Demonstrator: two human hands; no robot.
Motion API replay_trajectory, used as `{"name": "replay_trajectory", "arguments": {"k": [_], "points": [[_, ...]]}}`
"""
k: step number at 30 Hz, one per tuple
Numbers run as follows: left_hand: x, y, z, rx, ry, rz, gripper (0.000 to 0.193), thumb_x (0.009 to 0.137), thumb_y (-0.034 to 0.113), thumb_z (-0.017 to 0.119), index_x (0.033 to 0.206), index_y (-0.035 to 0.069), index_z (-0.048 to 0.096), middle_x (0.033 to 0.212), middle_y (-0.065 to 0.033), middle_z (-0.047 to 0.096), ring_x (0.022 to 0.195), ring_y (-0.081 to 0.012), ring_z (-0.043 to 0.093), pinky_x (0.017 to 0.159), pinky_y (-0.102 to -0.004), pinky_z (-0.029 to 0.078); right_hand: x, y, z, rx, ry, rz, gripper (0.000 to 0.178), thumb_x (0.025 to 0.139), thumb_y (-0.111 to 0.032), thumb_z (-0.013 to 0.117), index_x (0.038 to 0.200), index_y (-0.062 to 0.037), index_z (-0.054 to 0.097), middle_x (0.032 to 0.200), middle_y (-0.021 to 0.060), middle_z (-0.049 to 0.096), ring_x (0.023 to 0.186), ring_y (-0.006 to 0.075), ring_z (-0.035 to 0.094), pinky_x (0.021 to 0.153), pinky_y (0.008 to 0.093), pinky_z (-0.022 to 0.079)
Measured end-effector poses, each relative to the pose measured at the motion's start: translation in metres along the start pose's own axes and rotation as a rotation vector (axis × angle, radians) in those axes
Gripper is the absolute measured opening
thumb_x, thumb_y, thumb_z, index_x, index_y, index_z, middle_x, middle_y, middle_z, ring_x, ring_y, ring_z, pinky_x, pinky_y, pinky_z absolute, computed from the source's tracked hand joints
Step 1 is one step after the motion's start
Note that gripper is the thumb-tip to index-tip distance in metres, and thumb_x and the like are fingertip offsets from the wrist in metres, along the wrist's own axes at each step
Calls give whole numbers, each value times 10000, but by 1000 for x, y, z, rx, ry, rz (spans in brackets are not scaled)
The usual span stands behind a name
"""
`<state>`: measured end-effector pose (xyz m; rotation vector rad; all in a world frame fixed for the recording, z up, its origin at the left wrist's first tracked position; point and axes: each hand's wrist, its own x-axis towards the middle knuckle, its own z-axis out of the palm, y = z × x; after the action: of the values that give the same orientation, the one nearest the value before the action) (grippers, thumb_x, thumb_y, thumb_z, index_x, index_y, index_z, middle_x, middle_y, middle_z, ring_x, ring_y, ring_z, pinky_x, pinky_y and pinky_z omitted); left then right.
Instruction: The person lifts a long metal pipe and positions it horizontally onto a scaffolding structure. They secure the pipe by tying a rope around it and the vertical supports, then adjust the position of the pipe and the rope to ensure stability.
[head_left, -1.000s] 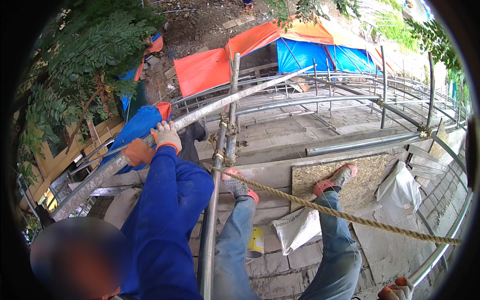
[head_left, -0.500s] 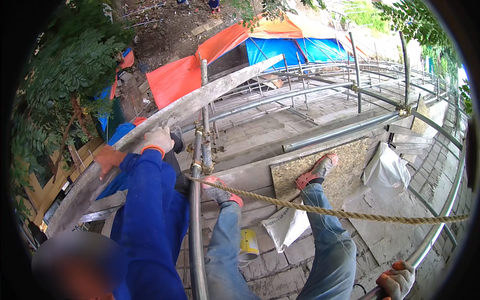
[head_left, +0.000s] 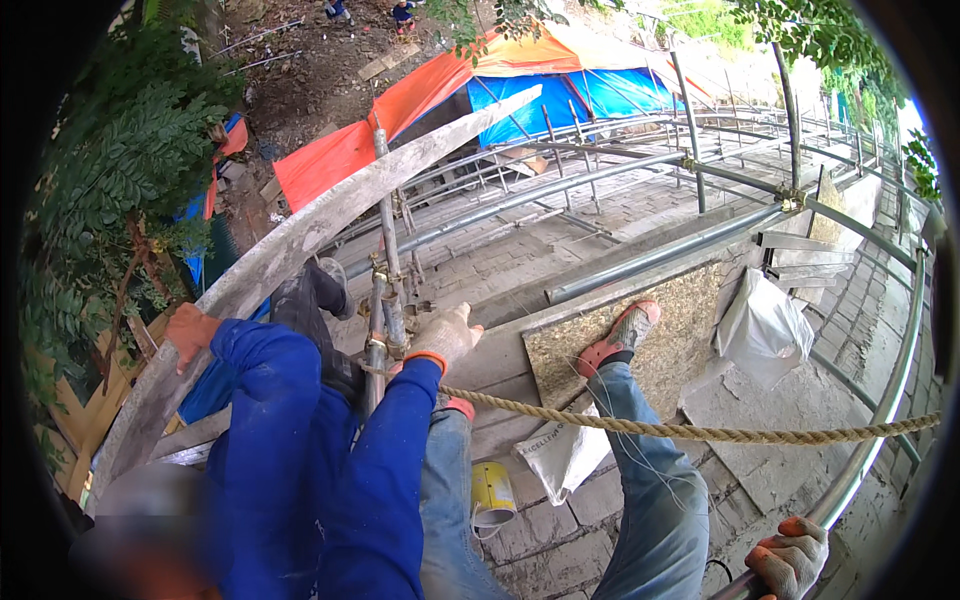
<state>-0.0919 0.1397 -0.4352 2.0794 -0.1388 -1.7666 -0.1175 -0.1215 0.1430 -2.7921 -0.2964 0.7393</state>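
My left hand (head_left: 446, 336), in a pale glove with an orange cuff, hovers just right of the upright scaffold pole (head_left: 390, 235), with nothing visible in its fingers. My blue sleeve leads to it from the lower edge. At the lower right, my gloved right hand (head_left: 790, 557) is wrapped round a curved metal rail (head_left: 868, 455). To my left, a co-worker in blue has an orange-looking hand (head_left: 188, 335) on a long, pale plank (head_left: 330, 215). The plank slants from lower left to upper middle, behind the upright pole. The co-worker's other hand is hidden.
A thick rope (head_left: 600, 424) stretches across my legs. Beneath my right foot lies a chipboard panel (head_left: 660, 325); near it are a white sack (head_left: 570, 455), a yellow can (head_left: 492, 495) and a plastic bag (head_left: 765, 315). Scaffold tubes (head_left: 660, 250) and orange-blue tarpaulins (head_left: 560, 80) lie beyond.
My left hand has left the plank and moved right, past the upright pole. My right hand keeps its hold on the rail. The co-worker's hand stays on the plank.
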Motion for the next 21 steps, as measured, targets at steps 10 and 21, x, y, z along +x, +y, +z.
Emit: {"name": "replay_trajectory", "arguments": {"k": [10, 21], "points": [[-2, -37, 24, -235, 93, -71, 662, 1004, 422, 702, 1545, 67, 562, 1443, -251, 665, 1313, -397, 665, 1090, -469, 539, -6, 0, -3, 20, 11, 6, 682, 1164, -450, 280, 1101, 43, 748, 808, 159, 742, 787, 316, 752, 901, 529, 615], [-7, -92, 28, -202, 293, -59, 539, 984, 376, 716, 1380, 15, 657, 1238, -234, 756, 1166, -411, 724, 991, -492, 567, -3, -2, -4, 43, -5, 60, 684, 1160, -474, 290, 1078, 26, 750, 811, 156, 743, 777, 319, 748, 909, 543, 614]]}}
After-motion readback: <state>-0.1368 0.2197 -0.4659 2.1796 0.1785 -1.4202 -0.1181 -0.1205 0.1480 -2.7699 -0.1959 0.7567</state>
